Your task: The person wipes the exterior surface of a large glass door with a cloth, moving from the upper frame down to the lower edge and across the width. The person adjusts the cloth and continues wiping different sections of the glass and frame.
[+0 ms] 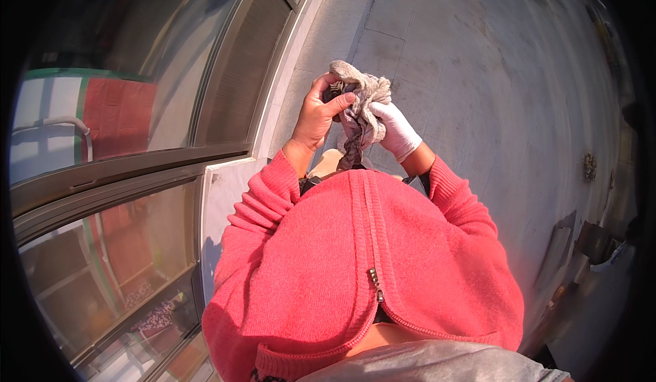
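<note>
A bunched, twisted grey-beige cloth (pixel 365 92) is held up before my chest, between both hands. My left hand (pixel 320 113), bare, grips its left side with the thumb across the front. My right hand (pixel 397 128) wears a thin white glove and grips its right side, the thumb pressed to the folds. A darker, crumpled part of the cloth hangs down towards my red zipped sweater (pixel 318 243). The fingers behind the cloth are hidden.
A glass window with a dark metal frame (pixel 128 164) and a pale sill run along my left. Grey paving tiles (pixel 435 64) spread ahead and to the right. At the far right lie blurred objects, including a flat dark piece (pixel 592 241), by the edge of the paving.
</note>
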A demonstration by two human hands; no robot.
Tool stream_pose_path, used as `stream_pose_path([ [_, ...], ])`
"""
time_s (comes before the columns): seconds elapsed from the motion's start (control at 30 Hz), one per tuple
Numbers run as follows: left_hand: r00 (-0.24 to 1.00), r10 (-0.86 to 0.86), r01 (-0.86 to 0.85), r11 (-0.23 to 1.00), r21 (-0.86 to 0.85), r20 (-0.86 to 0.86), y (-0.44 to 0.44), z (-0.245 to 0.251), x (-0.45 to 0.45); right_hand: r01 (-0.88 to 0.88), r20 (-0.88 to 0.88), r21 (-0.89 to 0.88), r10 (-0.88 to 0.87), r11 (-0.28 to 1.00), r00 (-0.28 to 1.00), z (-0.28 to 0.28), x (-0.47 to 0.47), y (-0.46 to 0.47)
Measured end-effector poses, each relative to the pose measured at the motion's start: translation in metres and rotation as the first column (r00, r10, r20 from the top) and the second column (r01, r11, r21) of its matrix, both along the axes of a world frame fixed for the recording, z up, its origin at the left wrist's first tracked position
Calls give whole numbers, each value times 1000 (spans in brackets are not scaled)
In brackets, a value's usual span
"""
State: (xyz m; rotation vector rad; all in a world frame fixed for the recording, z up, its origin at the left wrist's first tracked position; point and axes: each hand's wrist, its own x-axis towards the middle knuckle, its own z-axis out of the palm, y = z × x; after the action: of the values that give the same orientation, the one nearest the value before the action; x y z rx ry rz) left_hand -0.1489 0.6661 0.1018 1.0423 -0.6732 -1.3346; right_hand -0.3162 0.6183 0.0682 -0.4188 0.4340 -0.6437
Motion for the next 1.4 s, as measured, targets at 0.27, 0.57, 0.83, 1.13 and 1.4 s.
stream_pose_path([
  [0.27,999,51,-54,957,285,18,-43,-44,44,199,20,282,-213,939,977,-28,4,-48],
  [0.57,784,-135,227,971,-76,606,-108,-37,120,-99,-421,-202,4,974,907,-9,138,-135],
  [0.83,971,117,-99,990,-96,206,-162,-52,204,-424,-211,-89,399,901,892,6,228,-207],
  [1.13,795,606,-606,795,22,7,-231,-34,273,-499,-563,-258,291,827,774,-4,252,-313],
  [1.4,121,928,-500,364,-786,353,-325,184,403,-461,-718,-240,164,855,677,-88,176,-464],
])
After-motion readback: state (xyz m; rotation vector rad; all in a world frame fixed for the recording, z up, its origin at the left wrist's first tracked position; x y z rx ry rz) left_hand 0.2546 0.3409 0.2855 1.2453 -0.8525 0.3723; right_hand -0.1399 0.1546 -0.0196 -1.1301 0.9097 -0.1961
